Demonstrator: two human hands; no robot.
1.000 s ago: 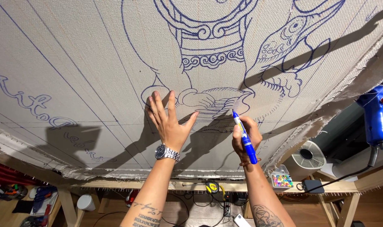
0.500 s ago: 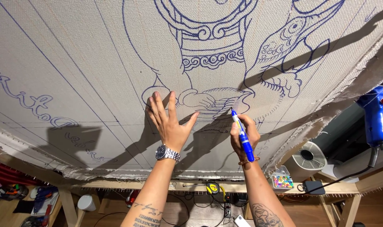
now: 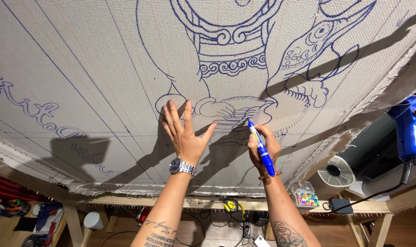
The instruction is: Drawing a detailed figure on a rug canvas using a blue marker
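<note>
Two bare hands. Right hand (image 3: 262,145) grips one blue plastic marker (image 3: 261,148), tip on woven canvas (image 3: 93,68). At 9 o'clock, left hand (image 3: 185,135) flat, fingers spread wide. Beyond: one curling blue line drawing (image 3: 230,59).

Cloth (image 3: 103,68): coarse woven fabric, matt, off-white, frayed along the lower and right edges. Marker (image 3: 261,148), centre right: smooth glossy blue plastic. Wristwatch (image 3: 182,167), centre: polished metal band, shiny. Frame (image 3: 139,201), bottom: bare unfinished wood, matt. Tool (image 3: 411,132), right edge: glossy blue plastic. Fan (image 3: 336,171), lower right: pale plastic grille.
</note>
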